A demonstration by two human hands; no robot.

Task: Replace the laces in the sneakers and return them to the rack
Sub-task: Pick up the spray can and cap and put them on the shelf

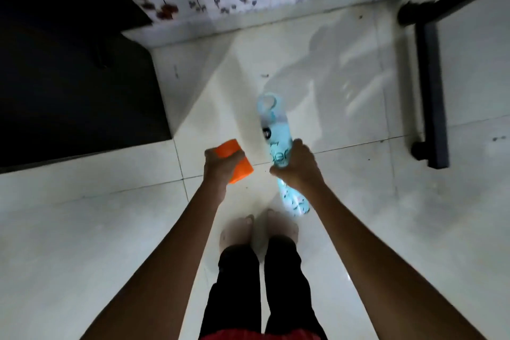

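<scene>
Both bare forearms [176, 243] reach forward and down, converging towards the hands, which sit level and close but apart. The left hand [222, 165], knuckles up, curls its fingers round a bright orange block-shaped object [244, 171]. The right hand [299, 168] grips a pale blue translucent plastic bottle [277, 132] round its middle. Bare feet [238, 232] stand together.

The floor [386, 229] is being viewed steeply downward from head height (one wide view), feet [238, 232] being framed below.
</scene>
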